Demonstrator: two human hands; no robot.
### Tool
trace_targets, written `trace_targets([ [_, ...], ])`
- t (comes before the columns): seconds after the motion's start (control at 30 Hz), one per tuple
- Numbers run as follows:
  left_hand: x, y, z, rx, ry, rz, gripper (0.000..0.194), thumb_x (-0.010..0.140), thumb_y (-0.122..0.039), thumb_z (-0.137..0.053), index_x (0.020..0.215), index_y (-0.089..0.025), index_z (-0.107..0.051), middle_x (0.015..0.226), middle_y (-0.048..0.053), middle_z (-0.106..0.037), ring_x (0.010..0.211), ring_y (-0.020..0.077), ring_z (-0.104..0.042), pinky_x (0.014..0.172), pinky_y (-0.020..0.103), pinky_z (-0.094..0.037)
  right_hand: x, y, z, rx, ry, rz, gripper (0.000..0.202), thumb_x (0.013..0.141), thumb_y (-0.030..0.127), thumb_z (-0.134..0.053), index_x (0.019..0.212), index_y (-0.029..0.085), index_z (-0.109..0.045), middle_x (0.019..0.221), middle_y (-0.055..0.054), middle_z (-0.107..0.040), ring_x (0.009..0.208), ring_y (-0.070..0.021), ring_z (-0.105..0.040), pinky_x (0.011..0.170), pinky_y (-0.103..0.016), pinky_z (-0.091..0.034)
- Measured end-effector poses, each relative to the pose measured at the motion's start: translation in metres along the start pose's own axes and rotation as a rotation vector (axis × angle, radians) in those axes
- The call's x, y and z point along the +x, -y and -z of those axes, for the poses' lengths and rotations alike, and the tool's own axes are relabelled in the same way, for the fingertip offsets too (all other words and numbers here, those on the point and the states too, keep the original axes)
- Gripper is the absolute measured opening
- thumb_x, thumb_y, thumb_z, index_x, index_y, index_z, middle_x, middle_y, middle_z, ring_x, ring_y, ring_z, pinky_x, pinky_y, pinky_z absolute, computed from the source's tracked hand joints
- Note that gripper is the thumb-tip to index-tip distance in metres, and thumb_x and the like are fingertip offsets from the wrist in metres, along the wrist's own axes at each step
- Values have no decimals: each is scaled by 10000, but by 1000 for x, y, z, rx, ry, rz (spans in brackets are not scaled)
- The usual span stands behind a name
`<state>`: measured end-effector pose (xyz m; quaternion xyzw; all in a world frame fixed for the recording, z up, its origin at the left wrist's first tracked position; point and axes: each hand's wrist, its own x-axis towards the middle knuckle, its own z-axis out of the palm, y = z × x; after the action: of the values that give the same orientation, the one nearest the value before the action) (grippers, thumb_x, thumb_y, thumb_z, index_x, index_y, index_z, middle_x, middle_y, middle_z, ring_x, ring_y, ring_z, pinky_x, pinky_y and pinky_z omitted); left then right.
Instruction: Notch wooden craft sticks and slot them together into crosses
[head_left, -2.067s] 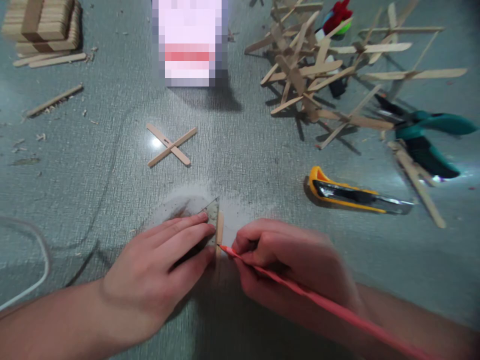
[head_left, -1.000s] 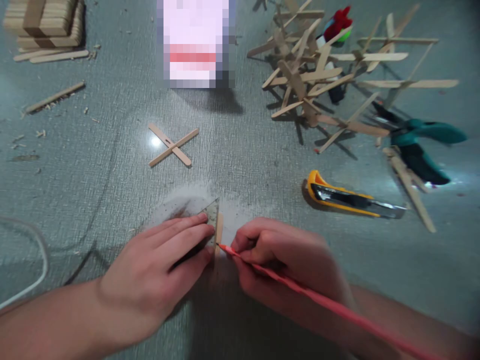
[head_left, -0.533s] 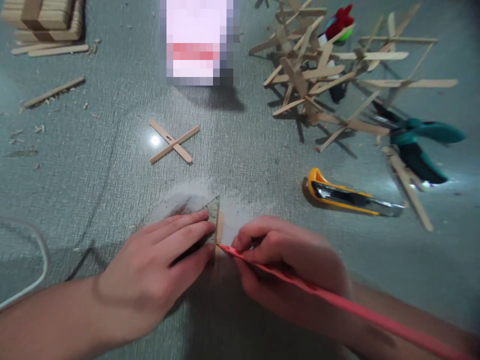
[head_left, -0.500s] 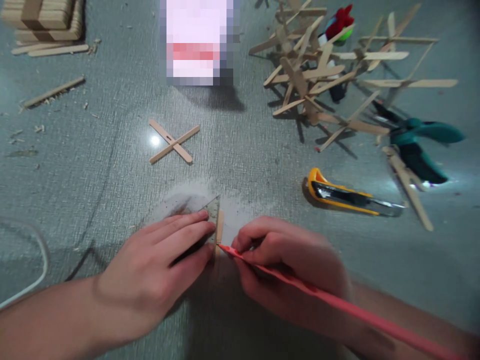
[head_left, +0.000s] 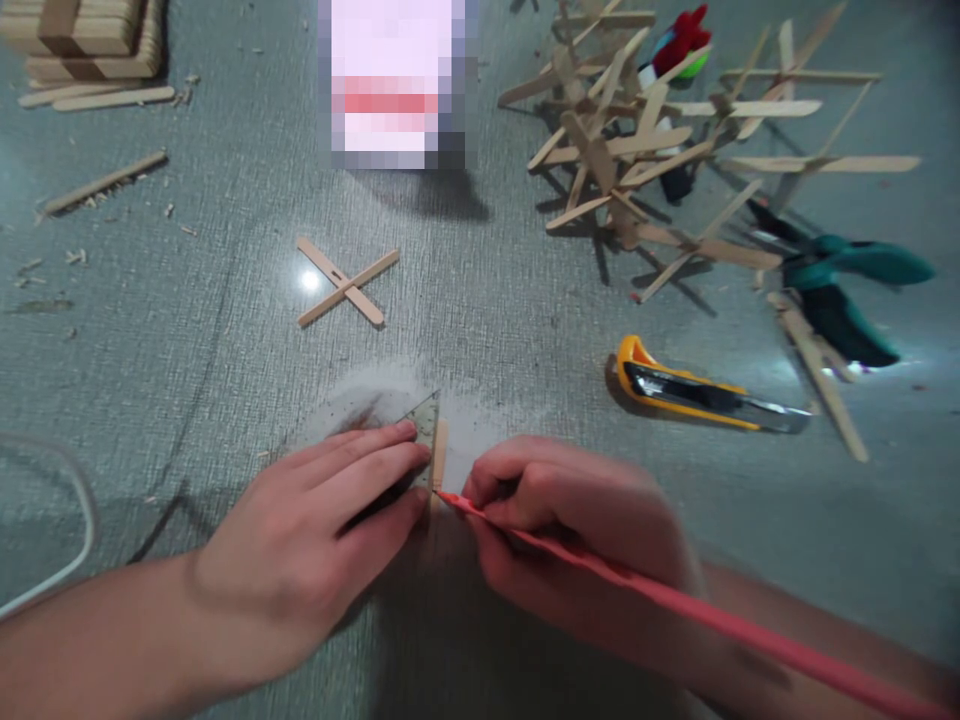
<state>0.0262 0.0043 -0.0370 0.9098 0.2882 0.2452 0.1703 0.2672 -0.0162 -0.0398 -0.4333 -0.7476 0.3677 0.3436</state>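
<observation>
A clear triangular ruler (head_left: 425, 425) lies along a light wooden stick (head_left: 440, 455) at the lower middle. My left hand (head_left: 322, 520) presses down on the ruler, fingers stretched over it and a little apart, holding it flat. In my right hand (head_left: 570, 530) is a long red pencil (head_left: 720, 617), pinched near its tip. The tip touches the stick at the ruler's edge. The lower end of the stick is partly hidden by my left fingers and shadow.
Two crossed sticks (head_left: 345, 285) lie above my left hand. A yellow cutter (head_left: 690, 385) and green pliers (head_left: 825, 260) are at the right, below a tangle of joined sticks (head_left: 615, 150). Bundled sticks (head_left: 90, 30) lie upper left; a white cable (head_left: 86, 500) curves at the left edge.
The pencil tip has moved very slightly down along the ruler's edge. My left hand and the ruler stay in place.
</observation>
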Motion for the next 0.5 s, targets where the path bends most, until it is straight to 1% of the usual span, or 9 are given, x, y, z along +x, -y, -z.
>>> trace_targets([
  [0.13,0,0,0,-13,-11,7,129,1064,-163,-610,1102,-137,-730,1219,101,-811,1215,252,-777,1099,401,-660,1,1,2,10,28,8,308,871,39,-632,816,270,-435,753,44,-694,588,-116,-631,528,-237,-500],
  [0.23,2,0,0,-5,-13,3,135,1070,-163,-600,1112,-134,-725,1210,104,-813,1200,255,-784,1083,399,-668,1,1,1,1,16,10,316,863,22,-637,811,267,-444,768,37,-699,608,-113,-647,543,-234,-505],
  [0.33,2,0,0,4,-9,-8,146,1074,-160,-589,1123,-116,-719,1212,106,-814,1180,269,-792,1052,413,-682,0,0,0,2,5,9,310,871,32,-637,799,259,-439,760,43,-698,600,-100,-628,545,-223,-491],
  [0.5,1,-1,0,6,-10,-4,151,1079,-162,-585,1095,-108,-725,1205,110,-816,1191,267,-787,1080,410,-669,-2,0,-1,6,5,-1,303,895,38,-620,801,250,-425,761,47,-697,616,-88,-619,574,-206,-484],
])
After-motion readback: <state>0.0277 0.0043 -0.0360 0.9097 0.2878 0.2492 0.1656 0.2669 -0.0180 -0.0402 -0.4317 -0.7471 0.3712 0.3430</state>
